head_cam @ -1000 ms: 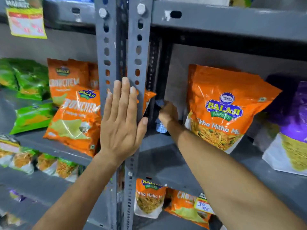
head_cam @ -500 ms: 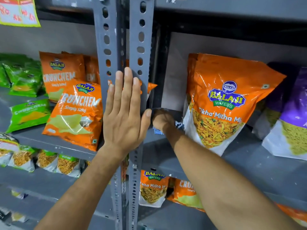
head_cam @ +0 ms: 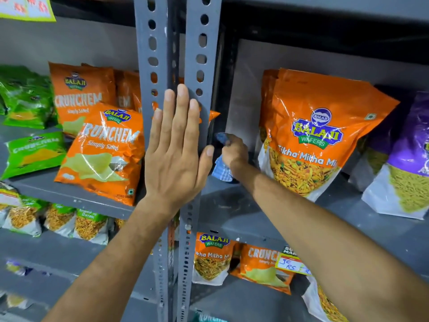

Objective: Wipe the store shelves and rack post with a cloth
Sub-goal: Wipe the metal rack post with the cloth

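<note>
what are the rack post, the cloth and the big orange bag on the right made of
Rack post: looks like grey-painted metal angle, with punched slots and chipped paint. Cloth: soft woven fabric, blue-and-white check, bunched in the right hand. Tikha Mitha bag: glossy plastic film, judging by glare and wrinkles.

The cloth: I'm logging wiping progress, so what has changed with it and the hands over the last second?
The right hand, gripping the blue cloth, drew slightly back from the dark corner behind the rack post, leaving more of the cloth showing below the fist. It stays beside the orange Tikha Mitha bag. The left hand remains flat on the post. No bags moved.
</note>
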A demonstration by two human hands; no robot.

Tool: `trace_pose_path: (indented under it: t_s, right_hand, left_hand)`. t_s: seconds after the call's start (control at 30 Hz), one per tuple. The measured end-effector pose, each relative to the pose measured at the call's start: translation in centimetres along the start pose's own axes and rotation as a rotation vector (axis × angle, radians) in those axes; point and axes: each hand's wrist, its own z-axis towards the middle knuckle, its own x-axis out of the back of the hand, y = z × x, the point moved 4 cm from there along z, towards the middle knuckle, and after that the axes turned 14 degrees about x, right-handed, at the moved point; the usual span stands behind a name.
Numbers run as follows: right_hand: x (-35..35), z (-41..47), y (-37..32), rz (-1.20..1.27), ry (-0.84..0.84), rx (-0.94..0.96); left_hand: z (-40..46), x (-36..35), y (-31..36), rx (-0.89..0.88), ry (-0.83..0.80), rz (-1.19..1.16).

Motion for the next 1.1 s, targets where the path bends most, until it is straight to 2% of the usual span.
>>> trace_pose_path:
  t_s: [0.1, 0.17, 0.23, 0.33, 0.47, 0.57, 0.73, 0.83, 0.9, 1.0, 1.03, 1.1]
  right_hand:
    - [-2.3, 4.1, 4.0, -0.307, -0.157, -0.052]
    - [-3.6, 5.6, 5.6, -0.575, -0.273, -0.015]
    - [-4.2, 5.6, 4.9, -0.682, -0.341, 0.055]
    - [-4.1, 4.8, 3.4, -0.659, -0.366, 0.11]
    - [-3.5, 0.9, 1.7, -0.516, -0.493, 0.199]
    - [-2.6, -3.4, -0.3, -0.484, -0.497, 0.269]
    - [0.8, -11.4, -3.9, -0.381, -0.613, 0.518]
    - [2.9, -14.1, -3.3, -0.279, -0.643, 0.568]
    - [4.0, -14.9, -2.6, -0.169, -0.617, 0.564]
    - [4.5, -12.2, -2.6, 0.067, -0.351, 0.36]
    - [4.0, -10.3, -2.5, 0.06, -0.242, 0.31]
    - [1.8, -6.3, -2.3, 0.0, -0.134, 0.295]
  left_hand:
    - [-0.1, -0.2, -0.2, -0.009, 0.015, 0.002]
    - [-0.1, -0.3, -0.3, -0.008, 0.02, 0.006]
    - [0.0, -0.3, -0.2, -0.007, 0.026, 0.003]
    - [0.1, -0.1, 0.0, 0.001, 0.014, -0.008]
    - [0.0, 0.1, 0.0, 0.018, -0.009, -0.003]
    - [0.0, 0.2, 0.1, 0.019, -0.007, 0.001]
    - [0.1, 0.4, 0.1, 0.02, -0.01, 0.005]
    - [0.1, 0.4, 0.2, 0.016, -0.011, 0.0]
    - [0.1, 0.3, 0.2, 0.013, -0.009, -0.004]
    - [0.0, 0.3, 0.1, 0.007, -0.01, -0.002]
    - [0.0, 0.2, 0.0, 0.005, -0.006, -0.004]
    - [0.0, 0.2, 0.0, 0.003, 0.001, -0.01]
